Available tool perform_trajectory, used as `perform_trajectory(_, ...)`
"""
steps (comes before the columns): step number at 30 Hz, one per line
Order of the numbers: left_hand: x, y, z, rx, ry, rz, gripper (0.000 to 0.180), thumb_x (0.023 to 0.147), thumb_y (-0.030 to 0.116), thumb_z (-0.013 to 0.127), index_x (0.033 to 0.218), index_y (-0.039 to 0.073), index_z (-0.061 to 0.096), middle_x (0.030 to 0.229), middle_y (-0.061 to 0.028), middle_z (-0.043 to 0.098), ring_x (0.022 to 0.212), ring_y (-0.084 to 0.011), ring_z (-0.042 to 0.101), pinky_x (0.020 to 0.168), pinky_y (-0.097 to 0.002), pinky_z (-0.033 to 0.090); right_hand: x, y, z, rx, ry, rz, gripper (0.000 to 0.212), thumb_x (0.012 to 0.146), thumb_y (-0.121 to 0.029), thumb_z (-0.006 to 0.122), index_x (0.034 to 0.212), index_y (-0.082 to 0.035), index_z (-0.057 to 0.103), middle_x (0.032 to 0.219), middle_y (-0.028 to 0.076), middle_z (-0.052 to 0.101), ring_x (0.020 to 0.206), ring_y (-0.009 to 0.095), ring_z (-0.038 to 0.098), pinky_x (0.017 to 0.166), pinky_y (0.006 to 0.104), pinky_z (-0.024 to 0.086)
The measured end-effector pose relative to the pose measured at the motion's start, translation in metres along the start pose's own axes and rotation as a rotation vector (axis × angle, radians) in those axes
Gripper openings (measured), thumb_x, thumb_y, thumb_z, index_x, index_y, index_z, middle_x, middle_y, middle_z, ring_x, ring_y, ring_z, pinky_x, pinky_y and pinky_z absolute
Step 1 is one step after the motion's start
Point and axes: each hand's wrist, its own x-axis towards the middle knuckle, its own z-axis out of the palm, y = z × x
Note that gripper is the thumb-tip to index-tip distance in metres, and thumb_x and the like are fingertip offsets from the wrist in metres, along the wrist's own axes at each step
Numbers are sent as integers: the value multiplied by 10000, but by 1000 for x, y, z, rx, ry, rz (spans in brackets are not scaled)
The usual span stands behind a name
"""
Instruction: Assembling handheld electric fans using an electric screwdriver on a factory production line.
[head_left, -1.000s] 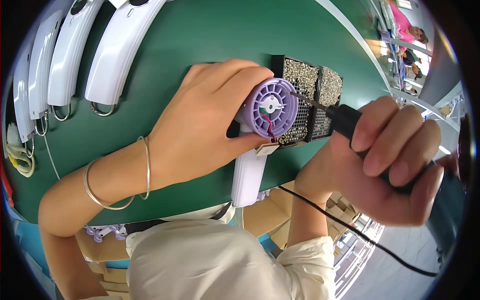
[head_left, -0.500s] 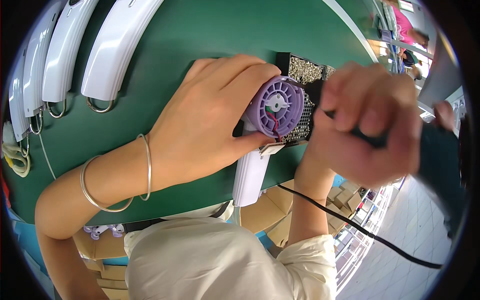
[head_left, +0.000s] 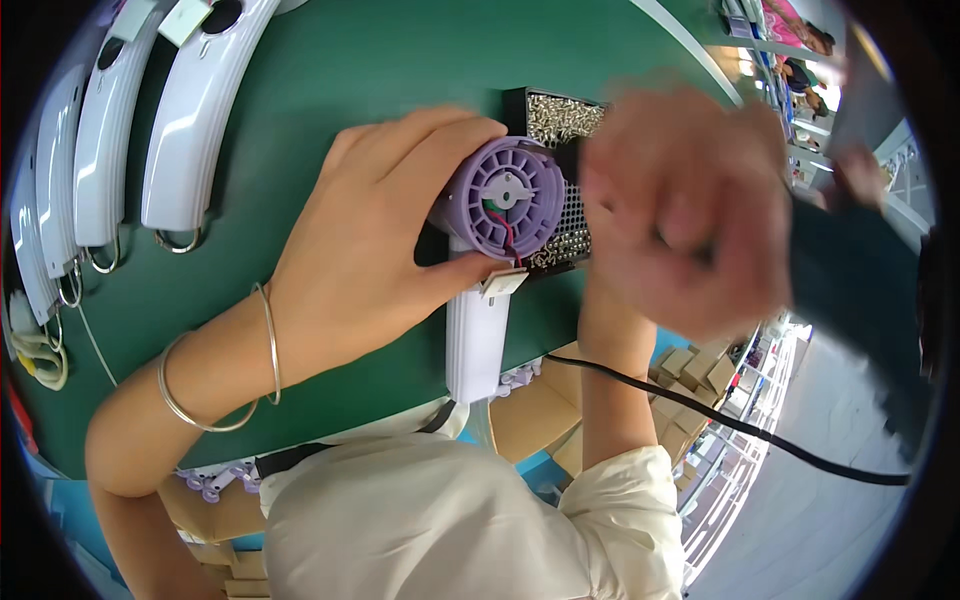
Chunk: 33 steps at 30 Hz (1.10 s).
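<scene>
My left hand (head_left: 375,215) is closed round the rim of a purple round fan housing (head_left: 543,215). Its white handle (head_left: 478,345) points toward me. Inside the housing are a white hub and thin red and green wires, and a small white connector (head_left: 505,283) hangs by my thumb. Over the right side of the housing, my right hand (head_left: 690,215) is wrapped round a dark electric screwdriver (head_left: 850,275), both blurred. The screwdriver's black nose (head_left: 568,160) reaches toward the housing; its tip is hidden. Behind it sits a black tray (head_left: 516,104) of small screws.
Several white curved handles (head_left: 200,130) with metal loops lie along the left of the green table (head_left: 330,60). A black cord (head_left: 720,418) crosses at lower right. Cardboard boxes (head_left: 535,410) stand below the near edge. Other people (head_left: 800,30) are at the far right.
The fan housing, tray and both hands appear shifted left in the view, along with the table's contents. My right hand, still on the screwdriver, is more blurred. The left grip is unchanged.
</scene>
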Motion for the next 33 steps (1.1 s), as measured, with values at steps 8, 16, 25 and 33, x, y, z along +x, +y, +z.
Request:
perform_trajectory(8,4,7,3,15,-54,-33,714,600,90,834,1252,77,543,1255,-120,560,1144,-325,521,975,-396,419,-39,-22,-35,121,345,-156,300,871,-144,425,1125,-24,531,605,-14,432,429,93,398,403,258,349)
perform_trajectory(16,6,7,-1,38,-74,-16,715,610,76,829,1260,31,534,1254,-139,563,1161,-297,544,996,-364,417,-71,0,-30,174,245,-79,345,880,-82,371,1225,-90,363,642,46,431,440,138,406,408,315,408)
perform_trajectory(25,2,3,-2,45,-65,-21,723,603,65,825,1263,28,532,1260,-140,557,1157,-284,550,998,-356,421,-76,8,-27,135,166,-42,349,882,-54,390,1224,-122,367,642,56,437,443,154,419,410,318,416)
perform_trajectory(33,1,1,-2,54,-61,3,732,596,60,828,1265,31,534,1267,-141,556,1160,-288,548,999,-358,424,-76,6,-25,87,153,-34,322,902,-63,403,1214,-142,398,648,57,444,447,161,431,420,325,418)
